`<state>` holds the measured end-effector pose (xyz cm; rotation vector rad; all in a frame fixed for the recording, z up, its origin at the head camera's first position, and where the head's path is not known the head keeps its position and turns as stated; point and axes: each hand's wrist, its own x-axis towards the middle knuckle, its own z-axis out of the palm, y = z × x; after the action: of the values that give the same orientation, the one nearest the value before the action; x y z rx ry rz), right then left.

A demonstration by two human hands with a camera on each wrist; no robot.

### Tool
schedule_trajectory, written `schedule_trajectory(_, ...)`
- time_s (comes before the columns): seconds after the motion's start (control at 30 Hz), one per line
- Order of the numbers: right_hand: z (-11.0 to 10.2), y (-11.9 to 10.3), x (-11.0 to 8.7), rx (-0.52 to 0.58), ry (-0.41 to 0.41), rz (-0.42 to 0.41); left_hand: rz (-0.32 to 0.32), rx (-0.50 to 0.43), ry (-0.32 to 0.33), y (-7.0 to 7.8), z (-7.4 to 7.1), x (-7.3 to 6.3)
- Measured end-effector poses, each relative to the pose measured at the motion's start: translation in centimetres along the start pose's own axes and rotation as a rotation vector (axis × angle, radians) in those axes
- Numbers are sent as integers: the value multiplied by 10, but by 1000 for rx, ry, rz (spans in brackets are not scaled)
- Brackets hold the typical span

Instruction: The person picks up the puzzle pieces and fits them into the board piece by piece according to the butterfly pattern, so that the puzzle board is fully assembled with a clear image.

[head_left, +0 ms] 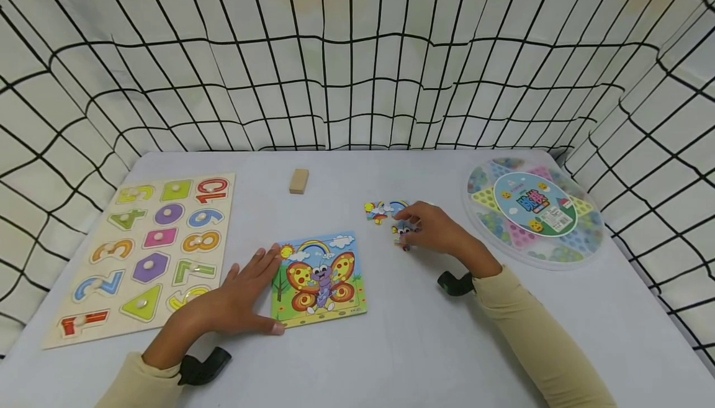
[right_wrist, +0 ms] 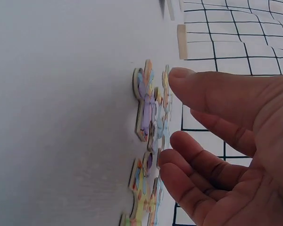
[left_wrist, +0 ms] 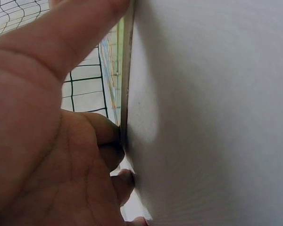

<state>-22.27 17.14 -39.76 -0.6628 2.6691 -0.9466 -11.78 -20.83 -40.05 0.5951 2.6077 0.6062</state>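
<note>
A square butterfly picture puzzle (head_left: 321,281) lies flat on the white table. My left hand (head_left: 242,299) rests along its left side, fingers spread, with the fingertips at the upper left edge and the thumb by the lower left corner. The puzzle's thin edge (left_wrist: 128,80) shows side-on between thumb and fingers in the left wrist view. Loose jigsaw pieces (head_left: 378,210) lie right of the puzzle. Over them hovers my right hand (head_left: 438,231), which partly hides them in the head view. The right wrist view shows its thumb and fingers apart beside the pieces (right_wrist: 147,108), with nothing between them.
On the left lies a wooden board (head_left: 134,206) of knobbed numbers and shapes. A small wooden block (head_left: 298,181) sits toward the back. A round clear case (head_left: 586,243) of coloured beads lies at the right. Black netting (head_left: 352,85) over white cloth surrounds the table.
</note>
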Motion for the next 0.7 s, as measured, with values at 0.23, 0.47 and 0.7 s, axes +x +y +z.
schedule_trajectory(0.23,3,2,0,-15,-7,-11,1,1,4,0,1,0)
schedule_trajectory(0.47,5,0,1,-111,-26,-22,3,3,5,-1,1,0)
schedule_trajectory(0.7,4,-2,3,-141,-24,-63,4,10,3,-1,1,0)
